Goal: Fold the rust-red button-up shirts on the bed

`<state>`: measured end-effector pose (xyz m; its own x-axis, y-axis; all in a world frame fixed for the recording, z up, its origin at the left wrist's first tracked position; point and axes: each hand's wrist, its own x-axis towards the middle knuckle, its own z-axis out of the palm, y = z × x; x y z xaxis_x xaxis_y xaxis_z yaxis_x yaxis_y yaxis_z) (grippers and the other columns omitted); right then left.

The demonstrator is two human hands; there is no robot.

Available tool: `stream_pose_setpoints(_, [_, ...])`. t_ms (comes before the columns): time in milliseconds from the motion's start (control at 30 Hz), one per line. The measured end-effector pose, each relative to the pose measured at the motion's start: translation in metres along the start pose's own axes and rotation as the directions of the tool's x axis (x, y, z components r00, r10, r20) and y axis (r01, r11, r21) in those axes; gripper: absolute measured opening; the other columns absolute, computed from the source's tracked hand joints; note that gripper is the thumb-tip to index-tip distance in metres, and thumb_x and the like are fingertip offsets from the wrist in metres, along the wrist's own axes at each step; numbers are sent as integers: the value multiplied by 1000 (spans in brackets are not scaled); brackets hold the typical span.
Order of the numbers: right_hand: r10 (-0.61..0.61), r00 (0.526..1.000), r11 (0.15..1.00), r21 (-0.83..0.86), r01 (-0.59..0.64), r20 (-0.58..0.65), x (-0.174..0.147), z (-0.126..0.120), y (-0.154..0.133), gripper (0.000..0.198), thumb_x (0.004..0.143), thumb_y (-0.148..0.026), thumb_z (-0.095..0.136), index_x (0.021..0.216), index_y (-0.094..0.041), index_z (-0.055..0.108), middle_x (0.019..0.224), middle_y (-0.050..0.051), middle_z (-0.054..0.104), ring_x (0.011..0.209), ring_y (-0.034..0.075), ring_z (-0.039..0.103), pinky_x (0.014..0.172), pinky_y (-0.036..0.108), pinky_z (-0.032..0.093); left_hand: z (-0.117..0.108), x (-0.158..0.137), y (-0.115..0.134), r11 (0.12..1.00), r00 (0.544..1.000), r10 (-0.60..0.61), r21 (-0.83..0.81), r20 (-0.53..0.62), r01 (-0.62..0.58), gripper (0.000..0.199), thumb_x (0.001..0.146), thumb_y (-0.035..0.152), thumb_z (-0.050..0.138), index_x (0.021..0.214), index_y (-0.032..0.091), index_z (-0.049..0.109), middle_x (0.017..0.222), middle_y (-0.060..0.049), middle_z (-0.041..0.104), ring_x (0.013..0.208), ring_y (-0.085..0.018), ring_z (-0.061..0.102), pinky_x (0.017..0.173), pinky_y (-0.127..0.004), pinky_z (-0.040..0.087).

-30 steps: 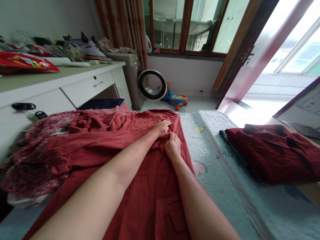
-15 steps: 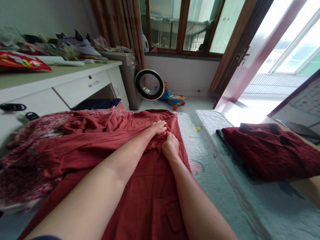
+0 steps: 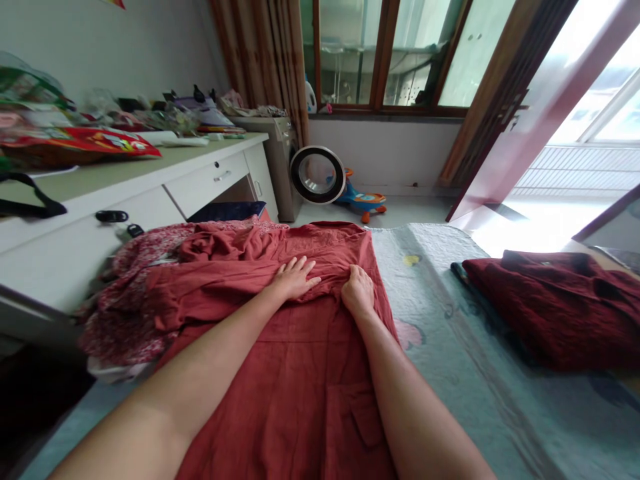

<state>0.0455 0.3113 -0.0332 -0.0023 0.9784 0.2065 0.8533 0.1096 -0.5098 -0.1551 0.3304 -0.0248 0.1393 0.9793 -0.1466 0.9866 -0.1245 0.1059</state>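
Note:
A brick-red garment (image 3: pixel 295 373) with a flap pocket lies spread over the bed, one sleeve-like part (image 3: pixel 210 283) laid crosswise to the left. My left hand (image 3: pixel 296 279) rests flat on its cloth, fingers spread. To the right of it, near the garment's right edge, my right hand (image 3: pixel 359 291) is closed with curled fingers on the fabric; the fingertips are hidden. Under the red cloth at the left, a red-and-white patterned cloth (image 3: pixel 135 313) sticks out in a crumpled heap.
A folded dark red garment (image 3: pixel 560 300) lies on the pale blue bedcover (image 3: pixel 440 400) at right. At left stands a white desk (image 3: pixel 135 213) with packets on top. Beyond are a washing machine's open round door (image 3: pixel 319 175) and a blue-and-orange ride-on toy (image 3: pixel 364 199).
My left hand has slid left across the red garment, away from my right hand, and its fingers have spread. My right hand stays at the same place on the cloth. The view has turned slightly left.

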Motion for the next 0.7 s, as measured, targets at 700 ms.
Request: stream_pose_setpoints(700, [12,1000,1000,6,-12,12,-1,-5,-2,45,82,-8,41,121,-14,63,136,13,57,126,24,51,105,33,35,7,-46,0,997,991,8,77,-130,2,70,94,65,30,149,23,39,157,-12,34,143,-36,32,115,-49,26])
